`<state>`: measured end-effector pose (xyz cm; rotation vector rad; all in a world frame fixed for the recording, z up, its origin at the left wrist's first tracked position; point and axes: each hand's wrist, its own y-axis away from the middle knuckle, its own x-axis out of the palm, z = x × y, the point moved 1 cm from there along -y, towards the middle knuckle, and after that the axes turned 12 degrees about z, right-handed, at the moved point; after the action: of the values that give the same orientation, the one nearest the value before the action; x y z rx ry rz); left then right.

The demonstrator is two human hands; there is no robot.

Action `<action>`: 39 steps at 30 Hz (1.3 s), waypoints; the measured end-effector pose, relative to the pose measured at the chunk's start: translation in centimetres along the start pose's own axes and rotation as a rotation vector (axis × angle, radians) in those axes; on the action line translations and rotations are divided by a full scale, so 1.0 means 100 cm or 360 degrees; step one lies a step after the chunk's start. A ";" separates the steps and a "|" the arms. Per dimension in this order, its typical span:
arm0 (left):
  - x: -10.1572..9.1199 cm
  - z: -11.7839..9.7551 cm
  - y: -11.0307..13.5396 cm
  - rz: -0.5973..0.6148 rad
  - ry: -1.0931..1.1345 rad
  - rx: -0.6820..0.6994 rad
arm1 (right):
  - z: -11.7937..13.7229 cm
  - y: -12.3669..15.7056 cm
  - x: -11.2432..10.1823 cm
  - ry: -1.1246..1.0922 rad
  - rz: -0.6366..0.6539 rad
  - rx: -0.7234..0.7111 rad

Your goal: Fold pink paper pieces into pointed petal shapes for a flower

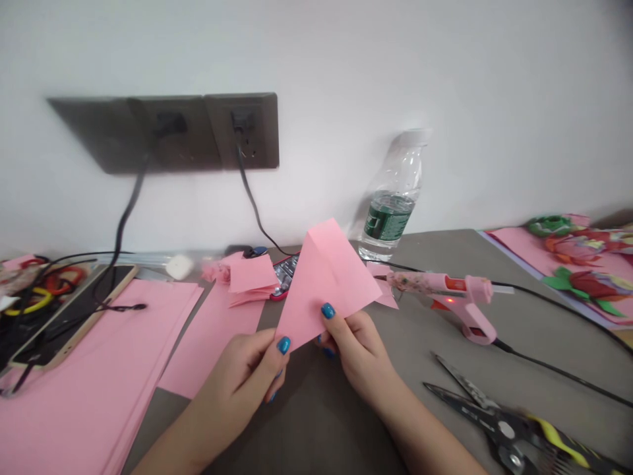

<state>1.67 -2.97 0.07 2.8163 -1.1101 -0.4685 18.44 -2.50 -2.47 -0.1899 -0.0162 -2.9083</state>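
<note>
A pink sheet of paper [329,270] is held up over the table, with a crease or fold showing near its top corner. My left hand [242,376] pinches its lower left corner between thumb and fingers. Along the lower edge, my right hand [359,349] grips the sheet, thumb in front and fingers behind. Behind the sheet lie a stack of small pink paper squares [253,276] and a larger pink sheet [212,343]. A pink glue gun [455,290] with a lit red light rests to the right of the sheet.
Open scissors [489,415] with a yellow and black handle lie at the lower right. A water bottle [388,211] leans against the wall. At left, a phone [74,316] rests on pink sheets [99,389]. Paper flowers [588,277] lie far right; cables run from wall sockets [252,132].
</note>
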 end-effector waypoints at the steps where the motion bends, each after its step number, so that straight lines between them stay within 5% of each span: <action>1: 0.000 0.000 0.000 -0.0001 -0.0006 0.0001 | 0.000 0.000 0.000 -0.0006 -0.0020 0.0011; 17: 0.001 0.005 0.002 0.0123 0.0266 -0.0138 | -0.002 0.000 -0.002 0.0212 -0.0219 -0.0028; 39: -0.003 0.005 0.003 0.0176 0.0133 -0.0123 | -0.016 -0.006 -0.009 -0.0170 -0.0224 -0.0127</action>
<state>1.17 -2.98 -0.27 2.6657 -1.1963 -0.3725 19.00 -1.75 -4.21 -0.3717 0.0721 -3.0373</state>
